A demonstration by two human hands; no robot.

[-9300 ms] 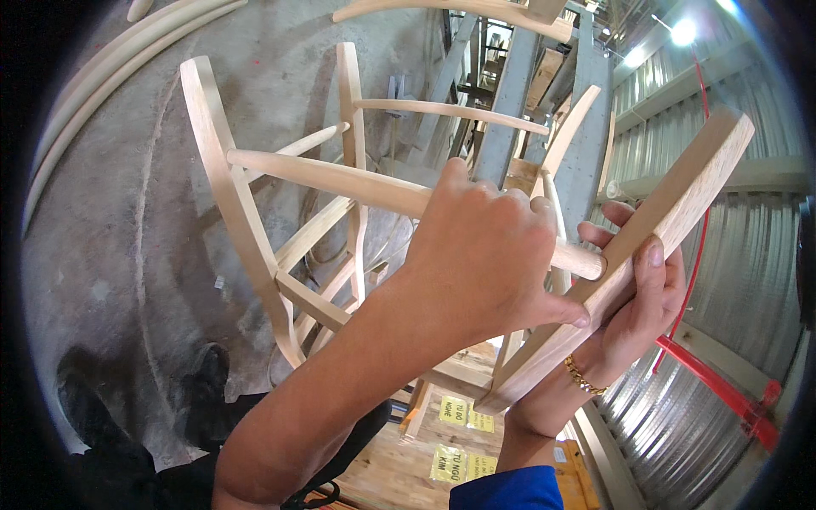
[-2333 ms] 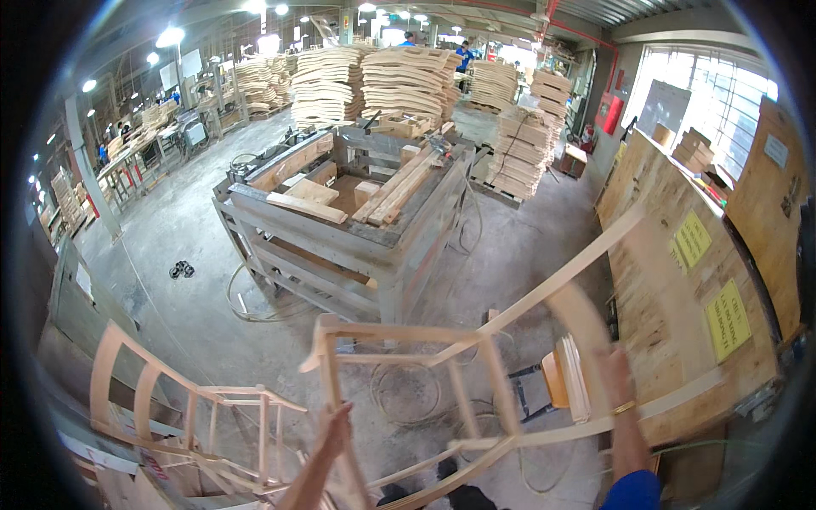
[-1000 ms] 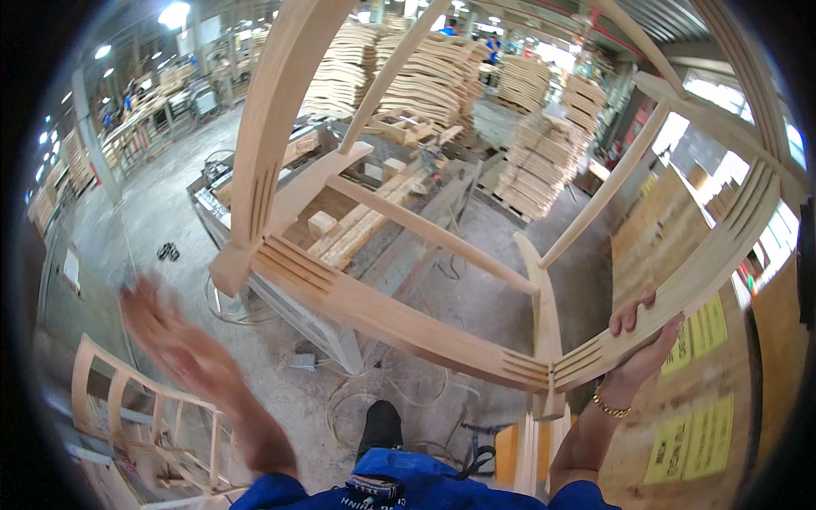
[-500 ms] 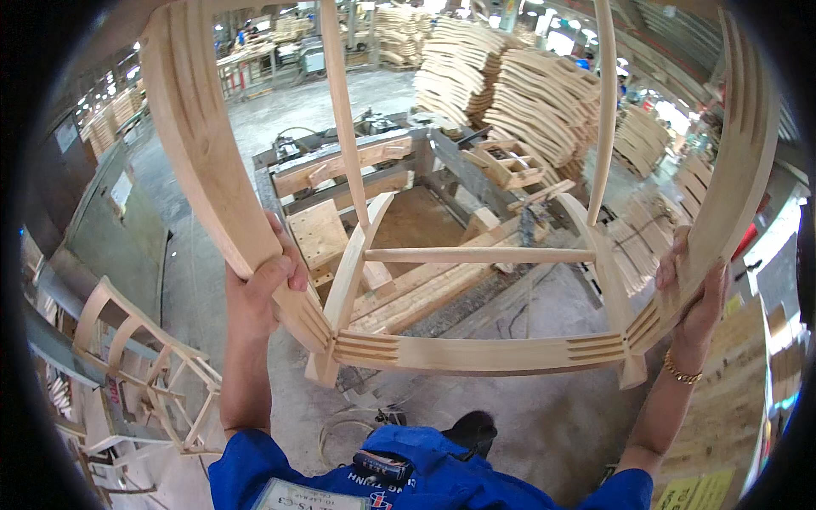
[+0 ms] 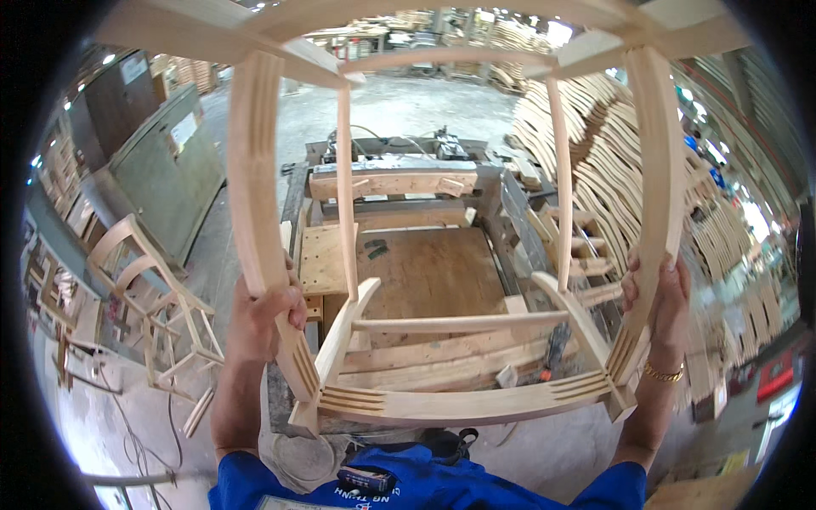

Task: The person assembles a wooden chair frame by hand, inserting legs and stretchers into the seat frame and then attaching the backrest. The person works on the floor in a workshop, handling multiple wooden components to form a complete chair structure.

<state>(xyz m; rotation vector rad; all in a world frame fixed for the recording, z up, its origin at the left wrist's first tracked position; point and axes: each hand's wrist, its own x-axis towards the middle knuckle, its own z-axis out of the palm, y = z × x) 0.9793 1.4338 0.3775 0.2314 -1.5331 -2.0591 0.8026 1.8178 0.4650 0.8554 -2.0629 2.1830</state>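
Observation:
I hold a pale unfinished wooden chair frame (image 5: 459, 399) up in front of me, over a wooden press bench (image 5: 425, 272). My left hand (image 5: 263, 319) grips the frame's left curved rail low down. My right hand (image 5: 659, 310) grips the right curved rail at about the same height. The grooved cross rail at the frame's bottom runs between my hands, just above my blue shirt. Thin spindles and upper rails rise to the top of the view.
Finished chair frames (image 5: 157, 314) stand on the concrete floor at the left. Stacks of curved wooden parts (image 5: 612, 178) fill the right side. A grey cabinet (image 5: 161, 178) stands at the left rear. More stacked wood lies far back.
I have turned toward the bench and brought the frame square in front of me. Both hands have slid lower on the side rails, and the bench is closer beneath the frame.

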